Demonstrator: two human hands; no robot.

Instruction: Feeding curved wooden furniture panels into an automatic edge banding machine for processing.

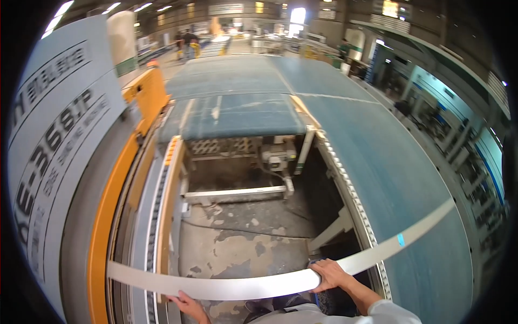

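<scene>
A long, narrow white board point(243, 286) lies crosswise in front of me, bowed by the lens. Its left end is over the grey and orange machine edge, and its right end lies over the blue-green conveyor belt point(372, 162). My right hand point(330, 274) is wrapped over the board right of its middle. By the near edge, toward the left end, is my left hand point(189, 306), its fingers stretched out and partly spread at the board's edge. Whether those fingers bear any weight I cannot tell. A small light-blue piece of tape point(400, 240) sits on the board's right part.
Along the left runs a machine with an orange rail point(110, 216) and a grey printed panel point(65, 108). A roller track point(156, 216) lies beside it. Ahead, a motor point(278, 159) and a white crossbar point(237, 193) stand below a second belt point(237, 116). People point(189, 43) stand far off.
</scene>
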